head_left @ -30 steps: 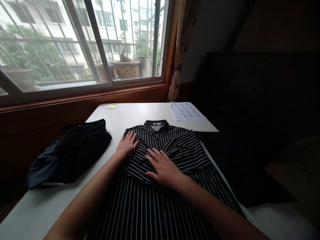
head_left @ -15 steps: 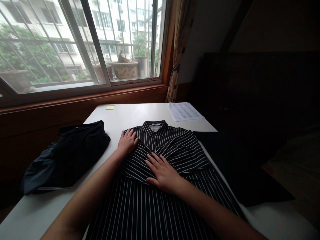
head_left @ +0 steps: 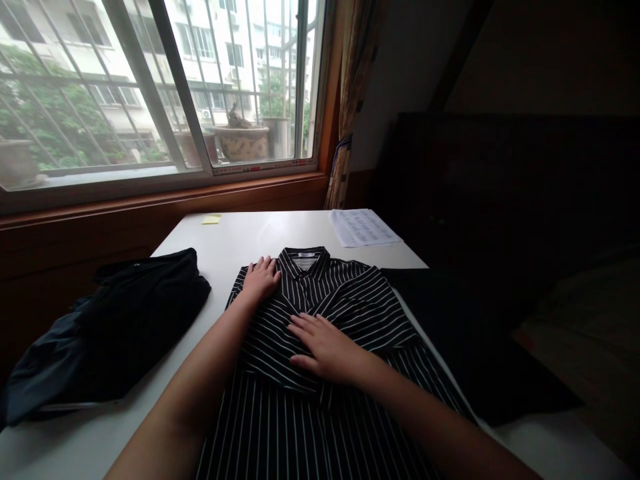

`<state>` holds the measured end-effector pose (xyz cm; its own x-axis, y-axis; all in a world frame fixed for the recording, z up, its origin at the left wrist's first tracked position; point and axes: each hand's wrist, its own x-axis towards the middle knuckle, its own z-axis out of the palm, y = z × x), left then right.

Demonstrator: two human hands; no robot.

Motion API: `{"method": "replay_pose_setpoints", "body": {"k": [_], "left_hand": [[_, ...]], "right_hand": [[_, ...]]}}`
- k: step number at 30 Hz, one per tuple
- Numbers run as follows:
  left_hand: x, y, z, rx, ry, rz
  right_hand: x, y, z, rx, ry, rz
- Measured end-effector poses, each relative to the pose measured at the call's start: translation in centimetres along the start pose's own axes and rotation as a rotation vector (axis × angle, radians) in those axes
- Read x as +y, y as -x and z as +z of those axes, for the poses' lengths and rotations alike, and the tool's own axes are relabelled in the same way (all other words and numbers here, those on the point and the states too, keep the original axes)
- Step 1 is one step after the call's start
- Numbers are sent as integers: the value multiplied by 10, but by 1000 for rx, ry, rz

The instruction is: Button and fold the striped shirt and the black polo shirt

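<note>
So I've got both hands laid on the striped shirt [head_left: 300,413], which is on the white table [head_left: 243,235] right in front of me, sleeves crossed over the chest. My left hand [head_left: 263,279] is on the left shoulder area as I see it, fingers stretched out flat and a little apart, nothing pinched. My right hand [head_left: 327,347] rests lower, over the crossed sleeves near the middle, fingers fanned out and thumb off to the left, no hold on anything either (whether the palms are really pressing, I can't tell from up here).

For smoothing like this, I'd go flat and light: pin the shoulder with one hand, sweep the other outward along the sleeve. Don't push across the stripes too hard, or I reckon the thin-looking cloth will bunch up under the fingertips. The sleeve on the right looks a bit creased near the crossing, so I'd give that some love.

Orientation: the collar [head_left: 304,263] points away from me, toward the window [head_left: 165,87], front side up. Long axis runs pretty much straight from the collar back toward me, body stripes following it, and the bottom end runs out of frame.
</note>
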<state>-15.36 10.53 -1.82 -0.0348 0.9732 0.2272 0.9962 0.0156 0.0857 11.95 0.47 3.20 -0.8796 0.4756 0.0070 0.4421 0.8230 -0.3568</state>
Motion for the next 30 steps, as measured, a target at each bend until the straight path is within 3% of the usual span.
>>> {"method": "replay_pose_setpoints", "body": {"k": [3,6,9,12,22,30], "left_hand": [[5,2,-5,48,7,87],[12,2,-7,56,19,201],[15,-3,-4,40,23,248],[13,-10,2,0,19,217],[4,-21,6,-167,12,110],[6,-19,5,-121,36,120]], "right_hand": [[33,-20,-13,181,37,97],[79,-44,-20,350,138,353],[120,-65,-19,363,175,472],[147,-77,-14,312,187,502],[185,-82,-17,152,199,542],[187,-83,-16,146,218,538]]}}
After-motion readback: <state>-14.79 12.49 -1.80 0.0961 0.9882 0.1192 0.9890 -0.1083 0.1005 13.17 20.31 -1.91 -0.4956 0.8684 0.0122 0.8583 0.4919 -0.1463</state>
